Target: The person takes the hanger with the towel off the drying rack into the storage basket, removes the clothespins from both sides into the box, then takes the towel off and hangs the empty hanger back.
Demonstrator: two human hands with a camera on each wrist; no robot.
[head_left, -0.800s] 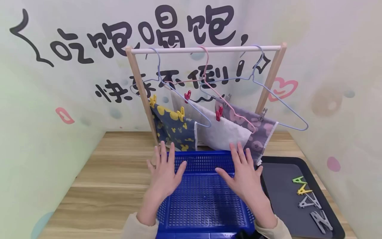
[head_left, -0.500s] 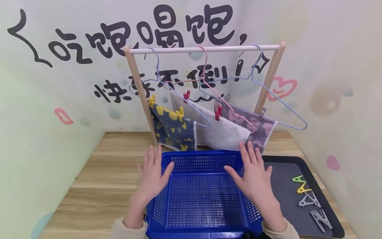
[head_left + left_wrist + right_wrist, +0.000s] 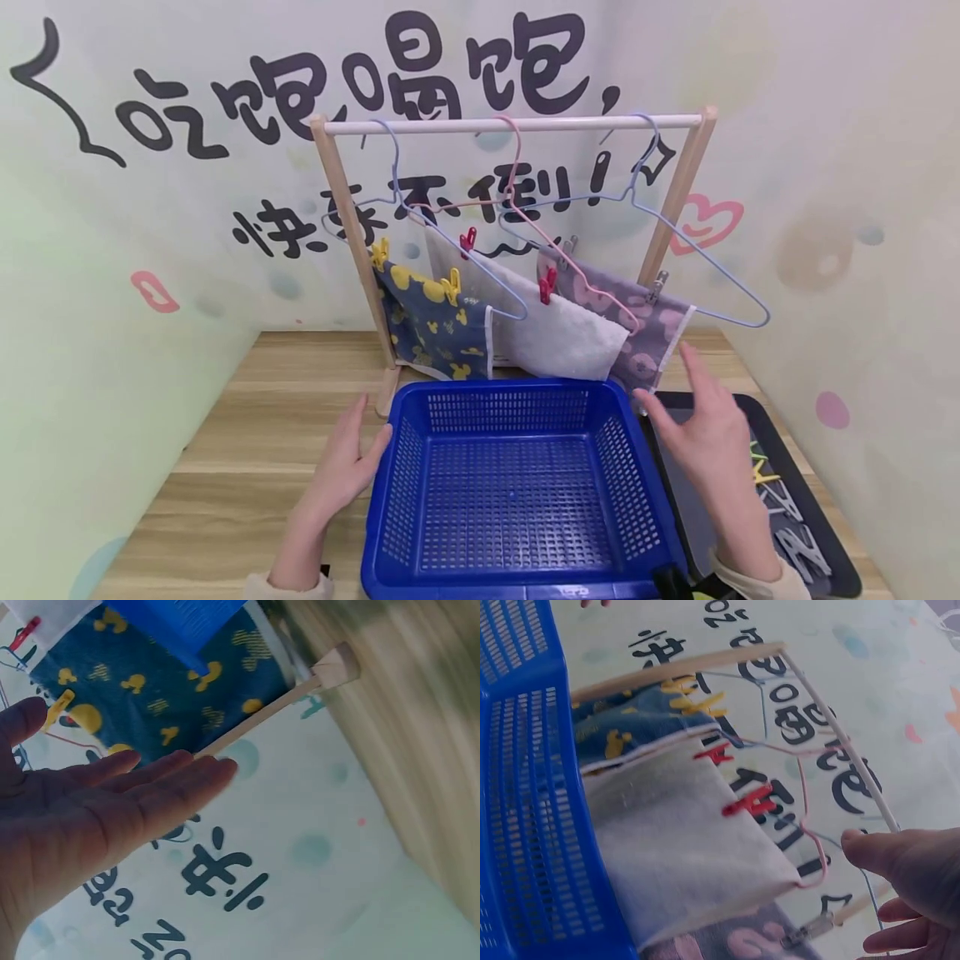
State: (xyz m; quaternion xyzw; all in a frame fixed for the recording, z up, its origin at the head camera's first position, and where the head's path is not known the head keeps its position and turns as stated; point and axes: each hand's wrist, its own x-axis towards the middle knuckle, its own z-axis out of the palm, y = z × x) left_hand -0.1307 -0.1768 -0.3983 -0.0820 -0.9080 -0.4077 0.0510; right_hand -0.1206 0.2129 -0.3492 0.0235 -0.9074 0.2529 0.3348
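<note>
A blue plastic basket (image 3: 517, 500) with perforated walls stands on the table between my hands, nothing lying in it. My left hand (image 3: 341, 462) is beside the basket's left wall, fingers extended and thumb close to the rim; in the left wrist view its palm and straight fingers hold nothing. To the right of the basket, my right hand (image 3: 708, 433) is over the dark tray (image 3: 686, 533), fingers spread and holding nothing. Behind the basket, a navy cloth with yellow figures (image 3: 435, 325), a white cloth (image 3: 558, 333) and a purple cloth (image 3: 652, 337) hang clipped to hangers.
A wooden rack with a white rod (image 3: 450, 127) carries two blue hangers and a pink hanger (image 3: 536, 225). Yellow, red and grey clothespins (image 3: 547, 285) fasten the cloths. Several loose clothespins (image 3: 798, 550) lie in the tray, partly behind my right forearm. A wall (image 3: 840, 250) stands behind the rack.
My hands have moved apart from over the basket, the left hand outward to its left side and the right hand outward over the tray. The basket and hanging cloths stay in place.
</note>
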